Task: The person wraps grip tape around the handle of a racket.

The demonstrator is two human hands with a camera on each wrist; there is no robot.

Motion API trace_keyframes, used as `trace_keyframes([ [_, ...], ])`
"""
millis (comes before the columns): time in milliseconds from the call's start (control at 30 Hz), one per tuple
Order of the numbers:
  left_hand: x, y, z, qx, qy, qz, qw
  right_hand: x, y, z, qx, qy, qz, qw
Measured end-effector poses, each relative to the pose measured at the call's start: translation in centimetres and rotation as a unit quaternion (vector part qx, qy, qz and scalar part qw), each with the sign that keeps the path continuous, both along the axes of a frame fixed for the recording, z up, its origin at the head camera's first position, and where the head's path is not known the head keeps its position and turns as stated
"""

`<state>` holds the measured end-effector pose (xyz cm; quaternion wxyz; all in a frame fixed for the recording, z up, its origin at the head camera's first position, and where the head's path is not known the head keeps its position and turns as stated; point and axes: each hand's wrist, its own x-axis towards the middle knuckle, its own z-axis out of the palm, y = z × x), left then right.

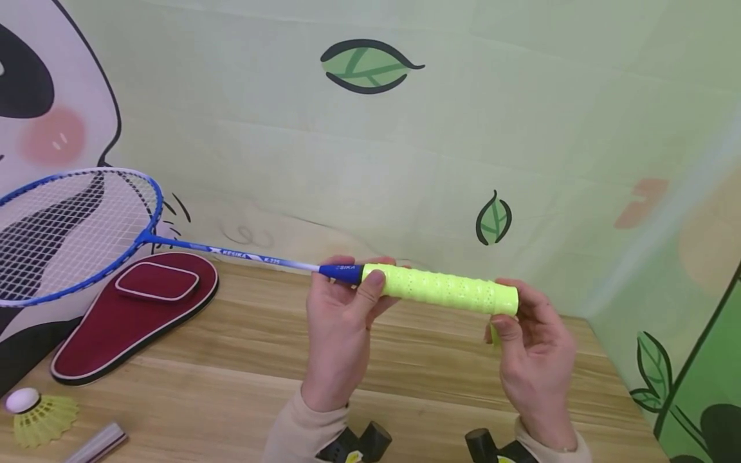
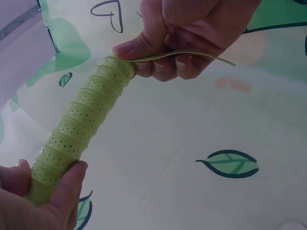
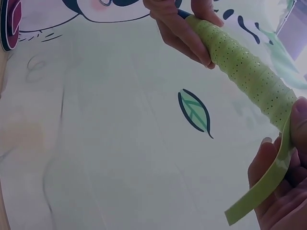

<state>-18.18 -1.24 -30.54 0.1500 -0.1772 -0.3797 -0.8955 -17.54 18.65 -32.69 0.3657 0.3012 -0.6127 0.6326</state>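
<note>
A blue badminton racket (image 1: 231,253) is held up above the table, its strung head at the left. Bright yellow-green perforated grip tape (image 1: 437,287) winds round its handle in overlapping turns. My left hand (image 1: 341,321) grips the handle at its upper end, by the blue cone, thumb on the tape. At the butt end, my right hand (image 1: 535,360) pinches the tape between thumb and fingers. A short loose tail of tape (image 3: 256,194) hangs from that pinch in the right wrist view. The left wrist view shows this tail edge-on across the right fingers (image 2: 180,67).
A dark red racket-shaped case (image 1: 139,321) with white piping lies on the wooden table (image 1: 243,399) at left. A yellow shuttlecock (image 1: 43,415) and a silvery strip-like object (image 1: 98,444), cut off by the frame, lie near the front left. A printed backdrop (image 1: 260,116) stands behind.
</note>
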Motion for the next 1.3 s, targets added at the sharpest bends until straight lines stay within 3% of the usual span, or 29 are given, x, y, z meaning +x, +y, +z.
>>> trace_keyframes([
  [333, -0.09, 0.18, 0.05, 0.005, -0.028, 0.011, 0.9995, 0.01, -0.05, 0.19, -0.038, 0.007, 0.026, 0.9989],
  [733, -0.2, 0.02, -0.04, -0.003, -0.047, 0.018, 0.9987, 0.04, 0.04, 0.09, -0.011, 0.026, -0.001, 0.9996],
  [967, -0.19, 0.09, -0.08, -0.008, -0.053, 0.016, 0.9984, 0.14, -0.03, -0.12, 0.014, 0.043, -0.045, 0.998],
  [1067, -0.08, 0.07, -0.07, -0.008, -0.042, 0.008, 0.999, 0.2, -0.06, -0.21, 0.023, 0.042, -0.066, 0.9967],
  [1200, 0.09, -0.09, -0.11, 0.003, 0.001, -0.025, 0.9997, 0.35, -0.12, -0.27, 0.029, 0.029, -0.09, 0.9951],
  [1300, 0.18, -0.21, -0.2, 0.008, 0.034, -0.046, 0.9983, 0.43, -0.16, -0.31, 0.018, 0.026, -0.082, 0.9962],
])
